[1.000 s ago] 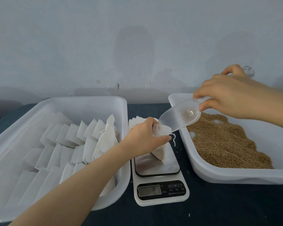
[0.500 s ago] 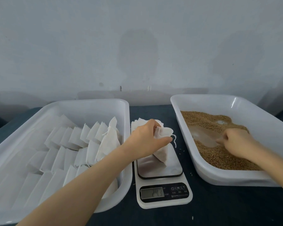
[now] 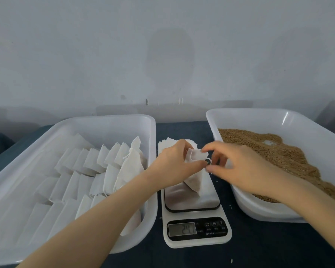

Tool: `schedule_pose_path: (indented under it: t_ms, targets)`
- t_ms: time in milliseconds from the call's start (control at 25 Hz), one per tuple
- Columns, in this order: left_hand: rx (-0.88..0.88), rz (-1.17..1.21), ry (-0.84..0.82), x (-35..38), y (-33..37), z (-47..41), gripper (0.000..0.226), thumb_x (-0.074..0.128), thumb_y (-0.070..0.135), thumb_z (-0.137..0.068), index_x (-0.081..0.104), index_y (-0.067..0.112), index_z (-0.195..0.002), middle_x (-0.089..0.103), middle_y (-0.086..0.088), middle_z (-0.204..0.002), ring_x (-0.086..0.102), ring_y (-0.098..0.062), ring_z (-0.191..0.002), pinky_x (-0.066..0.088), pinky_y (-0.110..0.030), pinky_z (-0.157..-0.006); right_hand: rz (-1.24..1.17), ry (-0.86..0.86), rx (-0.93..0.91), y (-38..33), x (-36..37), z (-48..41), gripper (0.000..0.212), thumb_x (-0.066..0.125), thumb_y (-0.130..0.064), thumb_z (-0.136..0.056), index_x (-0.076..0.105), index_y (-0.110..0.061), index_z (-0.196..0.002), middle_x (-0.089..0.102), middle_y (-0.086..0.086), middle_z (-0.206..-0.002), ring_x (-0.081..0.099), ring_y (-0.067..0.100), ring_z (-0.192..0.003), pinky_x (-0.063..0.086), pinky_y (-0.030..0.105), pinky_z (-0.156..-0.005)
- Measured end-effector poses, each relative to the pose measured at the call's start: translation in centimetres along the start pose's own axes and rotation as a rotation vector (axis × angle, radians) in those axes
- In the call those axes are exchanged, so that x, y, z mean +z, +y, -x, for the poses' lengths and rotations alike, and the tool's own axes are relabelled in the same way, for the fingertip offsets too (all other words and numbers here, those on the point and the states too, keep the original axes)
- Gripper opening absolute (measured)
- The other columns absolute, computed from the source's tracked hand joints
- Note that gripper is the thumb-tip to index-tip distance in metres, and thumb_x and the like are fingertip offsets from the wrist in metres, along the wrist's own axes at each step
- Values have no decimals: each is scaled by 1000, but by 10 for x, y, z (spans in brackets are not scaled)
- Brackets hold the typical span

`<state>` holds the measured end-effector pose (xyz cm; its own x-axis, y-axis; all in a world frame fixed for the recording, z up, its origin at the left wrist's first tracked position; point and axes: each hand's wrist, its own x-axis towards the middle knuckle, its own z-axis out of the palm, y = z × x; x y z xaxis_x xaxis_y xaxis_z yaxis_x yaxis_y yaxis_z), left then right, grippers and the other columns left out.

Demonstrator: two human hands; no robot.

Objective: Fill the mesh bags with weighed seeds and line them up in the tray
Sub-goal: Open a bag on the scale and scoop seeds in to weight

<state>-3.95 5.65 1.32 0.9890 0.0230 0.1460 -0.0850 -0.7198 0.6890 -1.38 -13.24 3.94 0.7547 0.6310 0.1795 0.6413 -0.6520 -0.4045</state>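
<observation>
A white mesh bag [image 3: 194,183] with seeds in it stands tilted on the steel plate of a white kitchen scale [image 3: 193,202]. My left hand [image 3: 173,164] grips the bag's gathered neck from the left. My right hand [image 3: 238,167] meets it from the right, thumb and fingers pinching the thin drawstring at the bag's mouth. The scale's display shows a blurred reading. Brown seeds [image 3: 282,151] fill the white tray [image 3: 246,113] on the right. The left white tray [image 3: 104,120] holds several white bags [image 3: 97,171] standing in rows.
A small stack of flat empty bags [image 3: 167,143] lies behind the scale, partly hidden by my left hand. A few loose seeds dot the dark tabletop [image 3: 259,244] near the scale. A pale wall closes off the back.
My right hand tipped the clear scoop into the bag, laid it down in the seed tray, then came back empty to the bag's mouth. My left hand stayed on the bag.
</observation>
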Motion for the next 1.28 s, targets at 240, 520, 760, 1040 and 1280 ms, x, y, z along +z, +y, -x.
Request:
schedule_pose_path:
  t_ms: [240,520,760,1040,1280]
  targets:
    - [-25,186,-27,-3,-2,-2,24,42,50,-93,49,30,-105,57,17,-96,55,-5,-91,40,-15,-71,-62,-6,23,-1,17,-22,10,61,-43,-87,60,-40,-77,54,-11,-63,51,-7,-57,38,10,-54]
    - [1,16,-173,-5,-4,-3,53,70,27,-80,45,33,-127,52,20,-99,54,-2,-90,41,-7,-67,-377,129,66,12,20,-22,15,65,-22,-87,65,-38,-84,68,-19,-74,61,-3,-66,44,11,-61]
    - [0,67,-8,-10,-3,-4,15,67,18,-87,61,19,-73,62,7,-65,55,-6,-63,45,-20,-63,-486,195,109,14,20,-18,32,71,-26,-82,58,-40,-109,71,-10,-85,63,5,-76,45,17,-70]
    - [-8,3,-14,-16,0,-1,2,65,13,-88,66,14,-85,67,-1,-77,62,-22,-82,50,-27,-77,-213,106,221,16,25,-17,11,73,-36,-78,66,-31,-72,62,-6,-65,49,-1,-53,33,14,-48]
    - [-10,-114,-90,-21,0,0,9,68,15,-86,67,20,-94,66,5,-81,61,-14,-79,46,-16,-67,-207,99,204,11,25,-18,20,73,-30,-79,62,-38,-65,56,-14,-57,48,-14,-56,34,6,-54]
